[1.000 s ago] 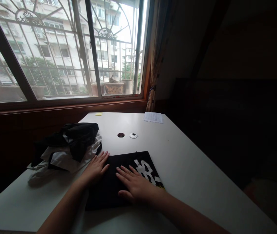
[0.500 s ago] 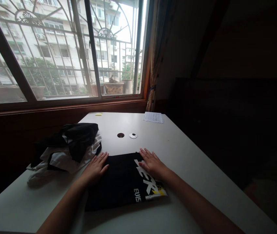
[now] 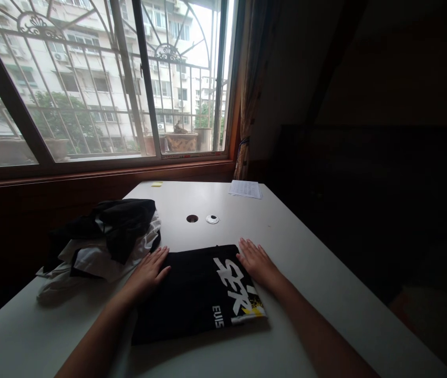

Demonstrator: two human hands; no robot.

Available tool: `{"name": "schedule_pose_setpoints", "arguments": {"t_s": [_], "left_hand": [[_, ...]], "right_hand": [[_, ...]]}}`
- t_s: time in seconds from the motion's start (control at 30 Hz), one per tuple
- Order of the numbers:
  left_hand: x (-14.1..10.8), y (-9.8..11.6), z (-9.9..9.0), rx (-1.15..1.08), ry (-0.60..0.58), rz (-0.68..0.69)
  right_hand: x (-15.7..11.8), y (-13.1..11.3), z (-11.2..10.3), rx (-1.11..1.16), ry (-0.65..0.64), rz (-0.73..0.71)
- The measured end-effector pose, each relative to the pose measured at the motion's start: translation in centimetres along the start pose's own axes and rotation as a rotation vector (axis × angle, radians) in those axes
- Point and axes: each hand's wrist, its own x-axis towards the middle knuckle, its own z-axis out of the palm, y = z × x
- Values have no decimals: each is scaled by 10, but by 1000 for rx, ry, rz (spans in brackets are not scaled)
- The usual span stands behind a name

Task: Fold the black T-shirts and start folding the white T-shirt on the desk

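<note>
A black T-shirt (image 3: pixel 184 296), folded into a flat rectangle, lies on the white table (image 3: pixel 305 325) in front of me. White lettering and a yellow-and-white print run along its right side. My left hand (image 3: pixel 150 273) rests on its left edge, fingers stretched out and pointing away from me. My right hand (image 3: pixel 258 262) lies flat at the upper right edge, fingers extended, touching the cloth's border beside the lettering. Neither hand grips anything.
A rumpled heap of black and white clothes (image 3: pixel 105 236) sits at the table's left edge. Farther back are a round cable hole (image 3: pixel 192 218), a white cap (image 3: pixel 212 219), papers (image 3: pixel 246 189) and a yellow note (image 3: pixel 156 184). A barred window (image 3: pixel 101 84) stands behind.
My right hand has slid right, off the lettering to the shirt's edge, uncovering more of the print. My left hand stays at the left edge. The view has shifted slightly.
</note>
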Motion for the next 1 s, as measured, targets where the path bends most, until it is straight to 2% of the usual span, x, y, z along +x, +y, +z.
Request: {"name": "schedule_pose_setpoints", "arguments": {"t_s": [0.33,0.53,0.6,0.67,0.83,0.93,1.0], "left_hand": [[-2,-11,6,-98,124,74],[-6,-4,-11,-105,293,233],[-9,8,-21,-110,316,306],[-13,25,-33,-135,281,400],[-32,83,-60,-179,47,568],[-48,109,-65,-140,-31,624],[-60,117,-63,-106,-57,641]], "right_hand": [[-1,12,-4,160,113,-15],[-5,9,-10,293,176,-125],[-6,7,-10,333,182,-155],[-6,5,-11,361,173,-177],[-8,1,-15,382,135,-167],[-10,-1,-18,370,135,-158],[-11,-2,-19,337,150,-147]]}}
